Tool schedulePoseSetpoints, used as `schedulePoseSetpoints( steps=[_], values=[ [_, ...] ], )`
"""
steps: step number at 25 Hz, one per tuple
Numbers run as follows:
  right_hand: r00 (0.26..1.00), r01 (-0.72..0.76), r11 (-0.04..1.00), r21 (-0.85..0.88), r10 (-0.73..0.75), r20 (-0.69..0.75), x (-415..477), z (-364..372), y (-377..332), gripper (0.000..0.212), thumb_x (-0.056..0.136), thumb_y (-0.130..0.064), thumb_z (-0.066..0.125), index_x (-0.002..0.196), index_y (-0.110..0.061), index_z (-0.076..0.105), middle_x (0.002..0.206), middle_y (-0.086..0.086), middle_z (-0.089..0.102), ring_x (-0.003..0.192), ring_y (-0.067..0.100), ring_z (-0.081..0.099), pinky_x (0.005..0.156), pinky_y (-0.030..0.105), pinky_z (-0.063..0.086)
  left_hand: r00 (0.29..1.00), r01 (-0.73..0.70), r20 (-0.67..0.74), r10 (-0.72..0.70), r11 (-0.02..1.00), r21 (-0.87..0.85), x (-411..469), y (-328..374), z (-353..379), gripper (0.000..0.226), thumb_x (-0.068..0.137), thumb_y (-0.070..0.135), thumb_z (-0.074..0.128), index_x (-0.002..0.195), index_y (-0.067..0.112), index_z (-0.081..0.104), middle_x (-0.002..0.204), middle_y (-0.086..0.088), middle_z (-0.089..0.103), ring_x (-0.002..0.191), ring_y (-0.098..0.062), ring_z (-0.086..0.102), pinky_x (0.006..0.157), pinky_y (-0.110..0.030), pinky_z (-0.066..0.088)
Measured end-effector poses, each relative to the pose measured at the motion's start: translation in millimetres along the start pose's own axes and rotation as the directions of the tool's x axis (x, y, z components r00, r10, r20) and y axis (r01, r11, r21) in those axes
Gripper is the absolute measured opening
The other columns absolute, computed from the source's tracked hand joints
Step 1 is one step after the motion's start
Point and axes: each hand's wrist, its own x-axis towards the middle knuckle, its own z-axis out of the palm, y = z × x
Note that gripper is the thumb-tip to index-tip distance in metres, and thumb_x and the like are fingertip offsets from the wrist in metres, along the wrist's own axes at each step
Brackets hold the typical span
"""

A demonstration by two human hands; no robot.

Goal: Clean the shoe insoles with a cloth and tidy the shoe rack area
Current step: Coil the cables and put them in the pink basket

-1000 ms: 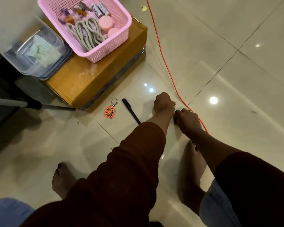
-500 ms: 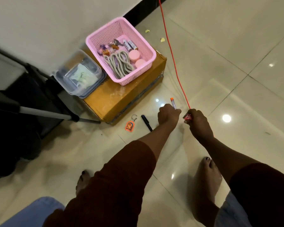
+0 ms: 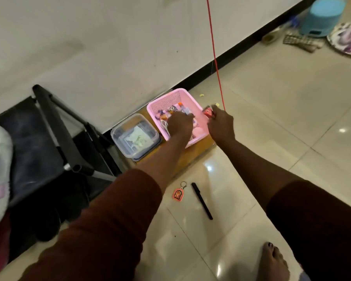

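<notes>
A pink basket [image 3: 166, 99] of small items stands on a cardboard box [image 3: 193, 157] by the wall. My left hand [image 3: 180, 124] reaches into the basket and holds a small white stick with an orange tip [image 3: 181, 107] over it. Just right of the basket's rim, my right hand [image 3: 220, 123] pinches a small red item [image 3: 208, 113]. On the floor in front of the box lie an orange keychain [image 3: 178, 194] and a black pen [image 3: 202, 200]. No insole or cloth is in view.
A clear lidded container [image 3: 134, 136] sits left of the basket. A black folding rack [image 3: 55, 128] stands at the left. A red cord [image 3: 215, 57] runs up the wall. A blue tub [image 3: 322, 17] and a patterned plate [image 3: 349, 39] are far right. My bare foot [image 3: 274, 262] is lower right.
Both hands rose from the floor with small picked-up items and moved forward to the pink basket; the view tilted up toward the wall.
</notes>
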Motion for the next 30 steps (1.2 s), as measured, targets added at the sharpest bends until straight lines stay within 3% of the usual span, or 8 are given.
schedulePoseSetpoints(
  steps=[5, 9, 11, 16, 22, 25, 28, 30],
  values=[
    [0.985, -0.168, 0.985, 0.047, 0.166, 0.036, 57.4, 60.3, -38.4, 0.032, 0.081, -0.011, 0.069, 0.110, -0.003, 0.058, 0.111, 0.015, 0.064, 0.101, 0.028, 0.062, 0.083, 0.032, 0.050, 0.982, 0.150, 0.100, -0.158, 0.985, 0.085, 71.3, -13.5, -9.5, 0.028, 0.085, 0.003, 0.060, 0.113, -0.002, 0.057, 0.115, -0.017, 0.063, 0.099, -0.031, 0.064, 0.085, -0.039, 0.056],
    [0.977, -0.197, 0.980, -0.004, 0.197, 0.077, 82.3, 91.3, -35.1, 0.030, 0.087, -0.015, 0.059, 0.114, -0.002, 0.059, 0.115, 0.015, 0.063, 0.106, 0.028, 0.060, 0.091, 0.033, 0.049, 0.988, 0.105, 0.094, -0.123, 0.978, 0.180, 92.0, -15.5, -6.7, 0.032, 0.088, 0.006, 0.057, 0.120, -0.001, 0.055, 0.119, -0.011, 0.061, 0.107, -0.025, 0.061, 0.074, -0.030, 0.057],
    [0.979, -0.155, 0.985, -0.071, 0.163, 0.125, 83.2, 95.5, -32.6, 0.030, 0.090, -0.018, 0.054, 0.113, 0.001, 0.059, 0.114, 0.016, 0.063, 0.106, 0.027, 0.060, 0.091, 0.032, 0.048, 0.991, 0.080, 0.097, -0.097, 0.983, 0.167, 95.6, -17.2, -3.0, 0.031, 0.091, 0.011, 0.054, 0.121, 0.000, 0.054, 0.120, -0.013, 0.061, 0.108, -0.026, 0.060, 0.085, -0.033, 0.055],
    [0.991, -0.098, 0.981, -0.169, 0.113, 0.076, 52.7, 85.8, -33.1, 0.028, 0.093, -0.016, 0.051, 0.115, -0.001, 0.059, 0.115, 0.015, 0.062, 0.105, 0.026, 0.059, 0.092, 0.031, 0.044, 0.999, -0.002, 0.037, -0.005, 0.987, 0.163, 78.0, -27.8, -16.8, 0.028, 0.094, 0.013, 0.052, 0.120, 0.002, 0.058, 0.120, -0.010, 0.062, 0.105, -0.023, 0.061, 0.079, -0.024, 0.047],
    [0.980, -0.063, 0.987, 0.149, 0.089, -0.177, -33.2, 48.2, -32.0, 0.016, 0.091, -0.004, 0.052, 0.100, 0.000, 0.065, 0.103, 0.015, 0.066, 0.099, 0.024, 0.061, 0.079, 0.018, 0.040, 0.961, -0.278, -0.002, 0.278, 0.961, 0.008, -9.8, -42.7, -43.9, 0.019, 0.092, 0.015, 0.059, 0.102, 0.003, 0.069, 0.095, -0.005, 0.069, 0.076, -0.006, 0.056, 0.056, -0.001, 0.038],
    [0.972, 0.033, 0.993, 0.113, -0.005, -0.236, -88.7, 55.0, -6.7, 0.013, 0.085, 0.005, 0.052, 0.090, 0.002, 0.064, 0.092, 0.020, 0.065, 0.084, 0.032, 0.060, 0.070, 0.025, 0.039, 0.926, -0.371, 0.057, 0.374, 0.927, -0.055, -62.6, -75.9, -35.8, 0.015, 0.088, 0.016, 0.064, 0.097, 0.005, 0.070, 0.091, -0.009, 0.071, 0.079, -0.014, 0.064, 0.070, -0.021, 0.052],
    [0.997, -0.032, 0.999, -0.041, 0.029, -0.065, -135.7, 79.9, 37.6, 0.015, 0.080, 0.008, 0.056, 0.090, 0.004, 0.065, 0.093, 0.022, 0.065, 0.084, 0.038, 0.061, 0.070, 0.036, 0.048, 0.940, -0.298, 0.202, 0.275, 0.950, 0.093, -78.6, -135.3, -8.5, 0.017, 0.088, 0.022, 0.063, 0.094, 0.008, 0.070, 0.089, -0.009, 0.072, 0.080, -0.021, 0.066, 0.074, -0.032, 0.053],
    [0.966, -0.196, 0.966, -0.169, 0.220, 0.139, -155.2, 95.4, 69.9, 0.017, 0.084, 0.001, 0.055, 0.098, 0.001, 0.065, 0.103, 0.020, 0.062, 0.094, 0.038, 0.058, 0.073, 0.037, 0.047, 0.949, -0.177, 0.298, 0.103, 0.956, 0.235, -80.8, -173.7, 7.9, 0.021, 0.092, 0.022, 0.055, 0.102, 0.008, 0.067, 0.096, -0.011, 0.070, 0.090, -0.026, 0.065, 0.078, -0.032, 0.052]
  ],
)
